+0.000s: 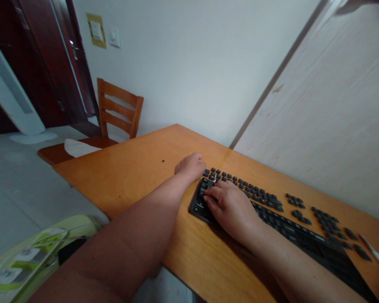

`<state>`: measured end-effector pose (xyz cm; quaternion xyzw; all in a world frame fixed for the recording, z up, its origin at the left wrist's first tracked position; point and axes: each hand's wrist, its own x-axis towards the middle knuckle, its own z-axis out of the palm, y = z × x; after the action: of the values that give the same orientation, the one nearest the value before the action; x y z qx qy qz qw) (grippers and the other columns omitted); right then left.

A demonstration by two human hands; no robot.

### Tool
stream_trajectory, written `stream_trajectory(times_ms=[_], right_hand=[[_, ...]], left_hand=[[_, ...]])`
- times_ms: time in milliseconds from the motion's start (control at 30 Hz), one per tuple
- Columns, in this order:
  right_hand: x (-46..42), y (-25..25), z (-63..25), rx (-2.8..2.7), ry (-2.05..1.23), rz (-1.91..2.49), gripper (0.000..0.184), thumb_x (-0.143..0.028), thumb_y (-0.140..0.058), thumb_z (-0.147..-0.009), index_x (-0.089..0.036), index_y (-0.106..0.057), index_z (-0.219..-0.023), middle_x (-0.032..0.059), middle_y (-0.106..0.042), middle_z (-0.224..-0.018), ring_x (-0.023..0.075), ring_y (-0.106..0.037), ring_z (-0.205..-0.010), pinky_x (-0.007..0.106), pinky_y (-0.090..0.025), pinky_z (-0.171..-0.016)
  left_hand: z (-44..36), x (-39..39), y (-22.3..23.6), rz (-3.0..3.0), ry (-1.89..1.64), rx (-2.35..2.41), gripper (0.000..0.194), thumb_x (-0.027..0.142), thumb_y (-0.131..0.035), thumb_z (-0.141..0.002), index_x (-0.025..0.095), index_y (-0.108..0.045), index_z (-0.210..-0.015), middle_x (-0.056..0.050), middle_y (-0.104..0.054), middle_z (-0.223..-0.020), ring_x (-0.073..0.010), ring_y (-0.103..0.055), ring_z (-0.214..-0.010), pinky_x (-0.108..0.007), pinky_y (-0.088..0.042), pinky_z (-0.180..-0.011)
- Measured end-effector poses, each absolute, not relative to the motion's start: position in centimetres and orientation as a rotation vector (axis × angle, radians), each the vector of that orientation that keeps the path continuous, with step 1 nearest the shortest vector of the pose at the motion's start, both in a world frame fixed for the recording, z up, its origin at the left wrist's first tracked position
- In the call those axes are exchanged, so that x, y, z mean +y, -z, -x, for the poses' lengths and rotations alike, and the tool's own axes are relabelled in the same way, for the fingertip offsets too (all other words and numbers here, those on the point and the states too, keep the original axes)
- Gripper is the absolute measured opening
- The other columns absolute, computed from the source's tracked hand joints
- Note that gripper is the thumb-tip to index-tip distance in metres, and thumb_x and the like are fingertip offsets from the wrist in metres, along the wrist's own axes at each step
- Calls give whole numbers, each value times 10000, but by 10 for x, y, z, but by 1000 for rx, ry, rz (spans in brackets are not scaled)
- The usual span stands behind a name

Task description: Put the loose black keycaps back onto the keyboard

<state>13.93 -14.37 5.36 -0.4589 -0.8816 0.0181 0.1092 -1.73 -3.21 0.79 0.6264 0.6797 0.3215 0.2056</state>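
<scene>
A black keyboard lies along the far side of an orange wooden table, next to the wall. My left hand is curled in a loose fist at the keyboard's left end, touching or gripping its corner. My right hand rests palm down over the keyboard's left keys, fingers bent and pressed onto the keys. Both forearms reach in from the lower edge.
A wooden chair stands at the table's far left end with a white cloth on its seat. A white pen-like object lies at the right. A green and white package sits low left. A white fan heater stands by the dark door.
</scene>
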Motion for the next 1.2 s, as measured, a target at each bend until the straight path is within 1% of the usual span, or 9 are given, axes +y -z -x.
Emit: stream_trajectory(times_ms=[100,500,733,1067,1133,1200], right_hand=[[-143,-52,-141,-2578,-46,1347,226,-257,-535,-959,-211,-756,-972,69,-664,-912,222,-559,-913,328,-444,-822],[-151,-54,-132,-2600,139,1410,254,-282,-500,-980,-227,-741,-919,55,-668,-900,220,-564,-908,322,-404,-769],[-151,-59,-128,-2639,197,1435,267,-293,-499,-971,-228,-719,-833,46,-660,-886,219,-549,-889,322,-380,-752],[-152,-56,-126,-2656,262,1381,291,-244,-477,-974,-216,-662,-751,36,-648,-848,205,-528,-839,324,-371,-721],[-152,-55,-127,-2648,231,1378,286,-250,-478,-977,-216,-674,-773,39,-652,-862,204,-536,-852,320,-383,-739],[-152,-54,-129,-2637,175,1386,254,-259,-493,-975,-217,-702,-838,46,-659,-889,204,-550,-883,313,-399,-763]], left_hand=[[17,-32,-7,-1747,-894,1895,388,352,-518,-843,306,-633,-1211,-44,-685,-1271,-235,-636,-1105,-341,-486,-857],[16,-31,-6,-1756,-913,1891,389,345,-515,-842,289,-636,-1208,-59,-690,-1257,-241,-637,-1102,-341,-485,-849],[16,-33,-10,-1739,-909,1882,390,342,-523,-832,295,-644,-1199,-52,-696,-1243,-246,-637,-1089,-349,-478,-835],[16,-30,-6,-1741,-922,1885,389,341,-537,-828,287,-652,-1195,-60,-690,-1252,-248,-635,-1084,-345,-470,-825],[17,-30,-6,-1738,-923,1882,391,340,-537,-827,287,-654,-1197,-60,-690,-1254,-247,-635,-1083,-344,-471,-823],[17,-30,-7,-1733,-922,1877,392,342,-538,-830,289,-653,-1201,-58,-689,-1256,-244,-635,-1080,-340,-471,-828]])
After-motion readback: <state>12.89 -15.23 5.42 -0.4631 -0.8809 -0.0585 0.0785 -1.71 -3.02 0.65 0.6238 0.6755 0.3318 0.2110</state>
